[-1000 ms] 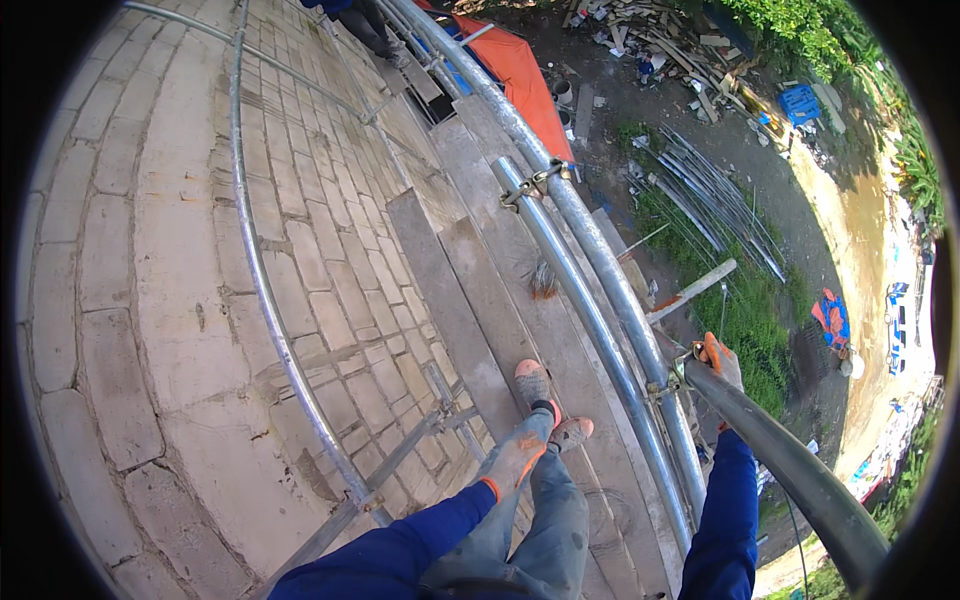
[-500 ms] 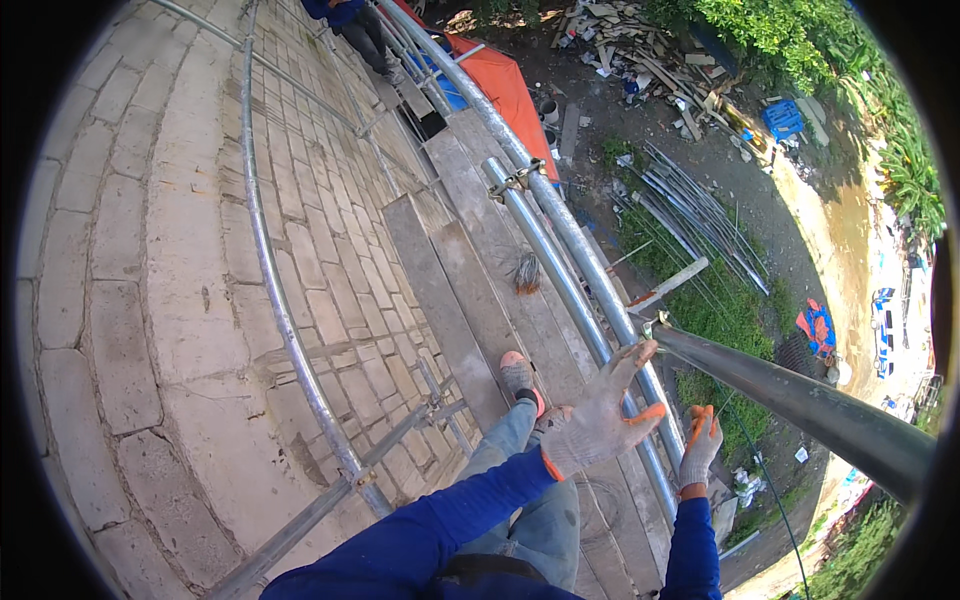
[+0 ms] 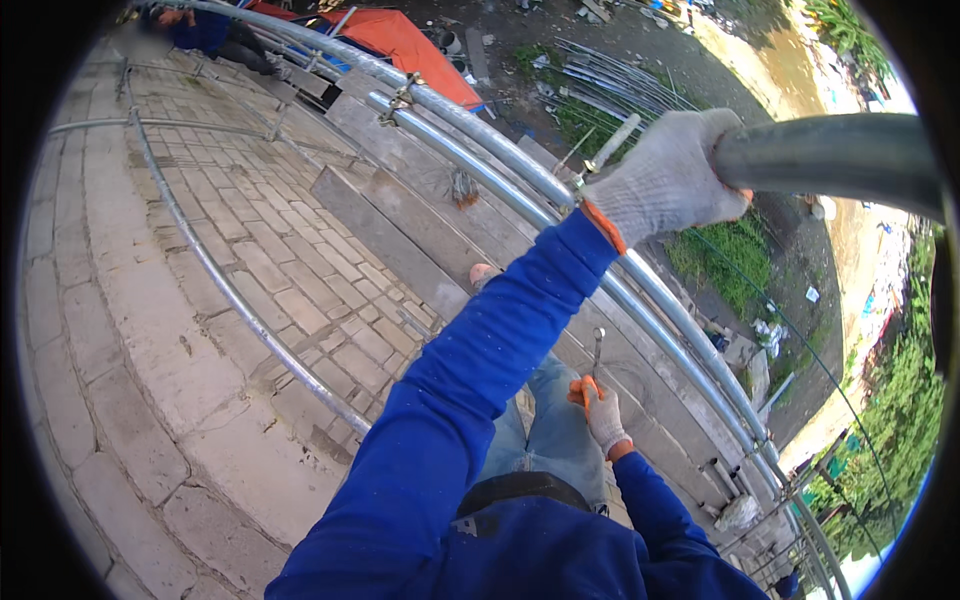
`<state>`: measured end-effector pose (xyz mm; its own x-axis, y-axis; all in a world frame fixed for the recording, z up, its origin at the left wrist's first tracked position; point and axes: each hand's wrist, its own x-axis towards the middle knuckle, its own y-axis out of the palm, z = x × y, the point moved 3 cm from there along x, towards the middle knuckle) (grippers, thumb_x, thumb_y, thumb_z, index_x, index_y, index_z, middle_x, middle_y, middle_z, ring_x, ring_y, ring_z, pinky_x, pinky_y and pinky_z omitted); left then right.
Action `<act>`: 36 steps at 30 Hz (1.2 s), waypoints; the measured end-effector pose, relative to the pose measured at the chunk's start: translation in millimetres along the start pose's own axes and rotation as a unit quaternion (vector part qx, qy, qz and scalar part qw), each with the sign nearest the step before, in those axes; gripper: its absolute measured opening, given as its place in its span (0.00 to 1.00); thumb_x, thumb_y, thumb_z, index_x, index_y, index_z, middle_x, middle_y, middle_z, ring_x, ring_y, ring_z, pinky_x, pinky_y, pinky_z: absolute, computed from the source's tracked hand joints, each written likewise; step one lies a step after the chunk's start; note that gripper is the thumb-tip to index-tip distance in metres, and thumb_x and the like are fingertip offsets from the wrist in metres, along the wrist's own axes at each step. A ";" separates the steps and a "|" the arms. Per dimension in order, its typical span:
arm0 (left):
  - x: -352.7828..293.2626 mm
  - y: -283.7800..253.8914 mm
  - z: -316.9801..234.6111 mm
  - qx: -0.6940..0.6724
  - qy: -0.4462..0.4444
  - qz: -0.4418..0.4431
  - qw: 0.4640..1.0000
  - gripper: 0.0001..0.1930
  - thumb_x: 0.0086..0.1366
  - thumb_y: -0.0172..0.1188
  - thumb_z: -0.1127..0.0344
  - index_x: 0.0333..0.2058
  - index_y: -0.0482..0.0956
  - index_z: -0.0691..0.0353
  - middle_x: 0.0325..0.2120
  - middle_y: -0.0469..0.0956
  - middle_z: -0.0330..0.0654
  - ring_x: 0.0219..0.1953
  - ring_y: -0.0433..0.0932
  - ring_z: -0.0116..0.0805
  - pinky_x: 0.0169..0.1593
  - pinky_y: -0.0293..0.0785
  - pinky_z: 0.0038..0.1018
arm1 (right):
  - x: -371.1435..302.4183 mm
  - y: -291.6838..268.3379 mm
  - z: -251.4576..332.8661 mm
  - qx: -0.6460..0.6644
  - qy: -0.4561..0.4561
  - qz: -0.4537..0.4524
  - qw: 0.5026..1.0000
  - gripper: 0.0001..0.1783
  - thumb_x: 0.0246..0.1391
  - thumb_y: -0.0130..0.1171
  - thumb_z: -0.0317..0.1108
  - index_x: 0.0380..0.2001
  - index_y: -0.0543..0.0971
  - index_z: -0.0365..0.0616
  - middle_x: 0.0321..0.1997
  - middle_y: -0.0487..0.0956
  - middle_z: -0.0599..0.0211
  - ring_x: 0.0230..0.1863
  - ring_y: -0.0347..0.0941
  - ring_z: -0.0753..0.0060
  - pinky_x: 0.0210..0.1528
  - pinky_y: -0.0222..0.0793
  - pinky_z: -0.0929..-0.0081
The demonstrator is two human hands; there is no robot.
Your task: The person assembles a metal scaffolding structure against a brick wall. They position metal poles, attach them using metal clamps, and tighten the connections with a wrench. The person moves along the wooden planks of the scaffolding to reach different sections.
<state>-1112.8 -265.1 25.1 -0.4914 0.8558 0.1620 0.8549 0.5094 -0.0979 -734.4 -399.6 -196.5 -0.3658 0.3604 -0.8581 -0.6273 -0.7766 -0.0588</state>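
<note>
Left grip (image 3: pixel 672 176), open earlier, now clasps a pole (image 3: pixel 830 155); right grip (image 3: pixel 601 410) holds a wrench (image 3: pixel 598 358).

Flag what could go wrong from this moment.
The wrench juts out of the right hand, gripped only near one end; it could slip and might drop past the planks to the ground below.
Only the left hand is on the dark pole; if the pole is loose, one hand might not control it.
The wire bundle lying on the planks could catch a foot.
</note>
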 end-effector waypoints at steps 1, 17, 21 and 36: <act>3.0 1.6 11.3 -0.033 0.030 -0.001 0.999 0.17 0.50 0.74 0.64 0.36 0.78 0.62 0.29 0.82 0.38 0.31 0.81 0.27 0.38 0.79 0.28 | 4.4 -8.5 -10.0 0.015 0.000 -0.004 1.000 0.18 0.70 0.52 0.39 0.43 0.80 0.31 0.40 0.83 0.59 0.40 0.83 0.65 0.46 0.78 0.69; 0.6 -6.6 29.9 -0.039 0.045 -0.026 0.998 0.20 0.51 0.78 0.62 0.39 0.79 0.59 0.21 0.79 0.36 0.17 0.73 0.21 0.20 0.72 0.23 | -7.9 -46.3 -70.8 0.036 0.080 -0.066 0.994 0.18 0.67 0.52 0.41 0.45 0.82 0.37 0.15 0.73 0.67 0.14 0.67 0.77 0.17 0.61 0.76; 6.4 21.0 -15.1 -0.080 -0.080 -0.012 0.993 0.20 0.48 0.75 0.70 0.39 0.77 0.62 0.24 0.78 0.35 0.19 0.73 0.20 0.22 0.70 0.25 | -17.1 -36.1 -72.0 -0.011 0.055 -0.069 0.996 0.15 0.66 0.55 0.42 0.41 0.85 0.44 0.14 0.73 0.70 0.12 0.66 0.79 0.16 0.60 0.76; -9.5 19.2 -13.5 -0.061 0.058 -0.071 0.994 0.18 0.52 0.69 0.70 0.42 0.76 0.61 0.26 0.78 0.36 0.22 0.76 0.24 0.26 0.74 0.25 | 84.1 -99.7 155.8 -0.053 -0.397 -0.190 0.896 0.16 0.68 0.50 0.32 0.54 0.79 0.38 0.20 0.72 0.74 0.14 0.61 0.87 0.15 0.55 0.84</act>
<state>-1089.5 -264.7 35.0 -0.5919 0.7560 0.2794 0.7957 0.6034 0.0530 -809.8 -211.4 -183.3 -0.5405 0.8306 -0.1340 -0.7566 -0.5495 -0.3543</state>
